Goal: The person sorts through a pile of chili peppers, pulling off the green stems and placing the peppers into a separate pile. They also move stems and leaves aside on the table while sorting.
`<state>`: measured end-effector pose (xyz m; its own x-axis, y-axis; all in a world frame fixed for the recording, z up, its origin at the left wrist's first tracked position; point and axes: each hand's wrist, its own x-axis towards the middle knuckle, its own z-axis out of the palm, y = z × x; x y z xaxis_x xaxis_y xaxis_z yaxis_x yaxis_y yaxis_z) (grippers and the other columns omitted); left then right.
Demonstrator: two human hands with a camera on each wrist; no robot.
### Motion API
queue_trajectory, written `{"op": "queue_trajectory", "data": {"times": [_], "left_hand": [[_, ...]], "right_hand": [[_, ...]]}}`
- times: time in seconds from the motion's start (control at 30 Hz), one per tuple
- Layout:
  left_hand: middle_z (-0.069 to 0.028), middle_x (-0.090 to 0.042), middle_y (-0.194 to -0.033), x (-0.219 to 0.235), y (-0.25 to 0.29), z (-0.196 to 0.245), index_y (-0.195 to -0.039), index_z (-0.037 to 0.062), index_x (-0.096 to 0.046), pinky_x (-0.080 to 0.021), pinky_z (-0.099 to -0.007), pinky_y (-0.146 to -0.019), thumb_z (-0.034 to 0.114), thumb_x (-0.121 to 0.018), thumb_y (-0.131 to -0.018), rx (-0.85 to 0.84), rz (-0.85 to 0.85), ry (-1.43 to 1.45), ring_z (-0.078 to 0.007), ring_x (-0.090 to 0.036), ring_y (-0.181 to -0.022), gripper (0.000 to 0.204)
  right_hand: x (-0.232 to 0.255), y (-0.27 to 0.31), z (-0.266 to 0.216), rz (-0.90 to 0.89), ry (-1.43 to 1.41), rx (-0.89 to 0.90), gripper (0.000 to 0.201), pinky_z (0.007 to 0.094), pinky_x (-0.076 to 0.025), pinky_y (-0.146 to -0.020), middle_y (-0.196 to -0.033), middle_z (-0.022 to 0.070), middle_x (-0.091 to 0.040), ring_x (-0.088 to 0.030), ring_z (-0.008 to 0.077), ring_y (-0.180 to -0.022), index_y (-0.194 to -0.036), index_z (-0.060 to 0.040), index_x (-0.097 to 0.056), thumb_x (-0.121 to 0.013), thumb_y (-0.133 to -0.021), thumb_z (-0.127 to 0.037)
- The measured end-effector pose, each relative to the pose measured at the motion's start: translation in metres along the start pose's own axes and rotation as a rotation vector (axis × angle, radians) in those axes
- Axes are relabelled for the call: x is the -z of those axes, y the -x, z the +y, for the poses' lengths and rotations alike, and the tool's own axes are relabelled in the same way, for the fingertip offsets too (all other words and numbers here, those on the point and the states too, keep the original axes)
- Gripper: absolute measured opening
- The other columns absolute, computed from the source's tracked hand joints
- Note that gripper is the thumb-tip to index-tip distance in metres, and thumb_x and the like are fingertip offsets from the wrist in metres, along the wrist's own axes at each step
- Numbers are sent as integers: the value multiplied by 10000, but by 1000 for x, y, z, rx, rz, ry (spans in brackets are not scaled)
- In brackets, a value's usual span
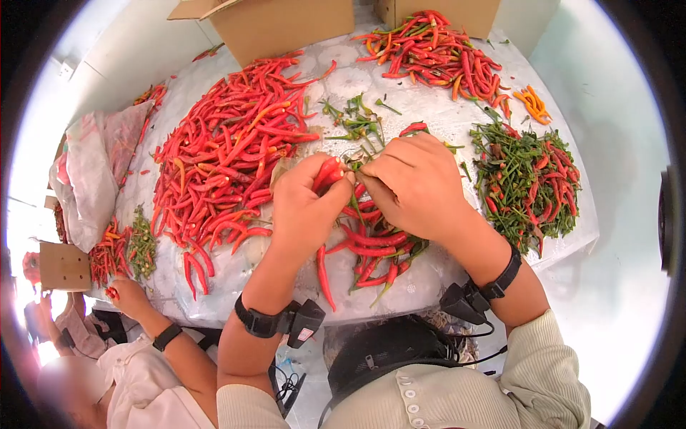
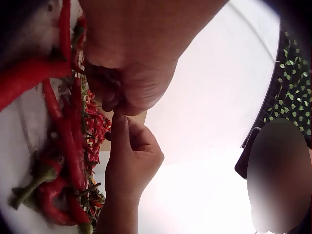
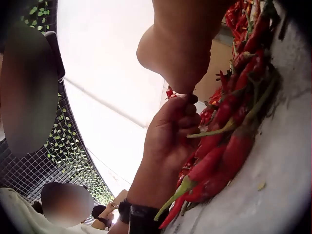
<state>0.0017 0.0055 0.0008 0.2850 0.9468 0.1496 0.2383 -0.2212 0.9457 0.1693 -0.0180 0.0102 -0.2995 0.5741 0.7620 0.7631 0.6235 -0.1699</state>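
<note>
My left hand (image 1: 307,204) holds red chili peppers (image 1: 329,174) in its curled fingers, their pale cut ends facing right. The right hand (image 1: 418,182) meets it, thumb and forefinger pinching at a chili's stem end; the stem itself is mostly hidden by the fingertips. Below both hands lies a small heap of red chilies with green stems (image 1: 375,250), also close up in the right wrist view as stemmed chilies (image 3: 214,168). Loose green stems (image 1: 361,125) lie just beyond the fingers.
A large pile of red chilies (image 1: 221,154) spreads on the left of the covered table (image 1: 436,286). At right sits a heap of green stems and chilies (image 1: 525,182). More chilies (image 1: 436,53) lie before cardboard boxes (image 1: 282,32) at the back. Another person's hand (image 1: 130,297) works at lower left.
</note>
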Motion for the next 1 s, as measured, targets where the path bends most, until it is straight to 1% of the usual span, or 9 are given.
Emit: {"op": "queue_trajectory", "data": {"times": [0.1,0.2,0.3,0.4,0.53,0.63,0.7,0.83,1.0], "left_hand": [[37,-472,-619,0,-2,-4,-759,26,-557,-314,-210,-471,66,-625,-775,-102,-3,-71,-31,-388,-517,80],[34,-465,-594,-2,-1,-2,-744,19,-546,-322,-224,-475,65,-624,-771,-103,31,-89,-44,-389,-509,94],[37,-465,-573,0,-4,-5,-729,27,-541,-320,-217,-451,66,-620,-777,-443,154,-334,-44,-391,-482,100],[-2,-504,-580,8,-4,-4,-702,-6,-536,-371,-255,-511,80,-605,-757,0,134,-36,-80,-432,-536,123],[-1,-544,-663,17,-5,3,-920,49,-529,-378,-225,-469,93,-585,-831,267,-59,510,-77,-477,-525,114],[8,-525,-699,15,-4,8,-1031,78,-482,-348,-195,-429,82,-582,-842,264,-18,691,-49,-448,-509,213],[16,-482,-681,17,-5,5,-993,85,-493,-321,-190,-415,63,-571,-836,267,-40,818,-49,-408,-499,177],[37,-405,-640,22,-6,-1,-955,93,-497,-269,-181,-398,21,-573,-810,300,-80,889,-46,-340,-494,179],[42,-401,-638,21,-6,-1,-930,93,-506,-262,-178,-391,-2,-576,-791,336,-77,906,-41,-341,-499,183]], "right_hand": [[0,2,-1,-21,5,-23,96,338,-403,-563,-639,41,-516,-526,227,-598,-670,-79,-578,-668,-642,-97],[-3,4,0,-33,26,-16,117,327,-410,-564,-649,41,-529,-527,224,-601,-687,-81,-596,-697,-629,-92],[-3,4,3,-56,51,-37,118,335,-419,-574,-639,41,-523,-536,233,-603,-685,-87,-594,-697,-627,-99],[4,2,11,-62,113,-153,82,365,-422,-593,-638,53,-507,-540,256,-635,-678,-84,-577,-650,-648,-105],[9,2,24,23,160,-257,89,390,-422,-643,-688,79,-515,-533,282,-721,-709,-79,-585,-629,-632,-71],[4,3,19,-72,-30,-172,134,389,-418,-701,-791,84,-546,-525,282,-796,-733,-70,-590,-619,-607,-36],[1,2,11,-209,-199,-89,194,392,-412,-751,-853,76,-562,-527,272,-846,-790,-75,-611,-603,-605,-16],[-13,9,3,-404,-198,-43,301,391,-398,-794,-855,71,-571,-528,255,-900,-924,-96,-631,-596,-636,-19],[-2,6,2,-453,-76,-73,237,379,-407,-783,-869,78,-562,-534,263,-895,-881,-77,-613,-646,-646,-71]]}}
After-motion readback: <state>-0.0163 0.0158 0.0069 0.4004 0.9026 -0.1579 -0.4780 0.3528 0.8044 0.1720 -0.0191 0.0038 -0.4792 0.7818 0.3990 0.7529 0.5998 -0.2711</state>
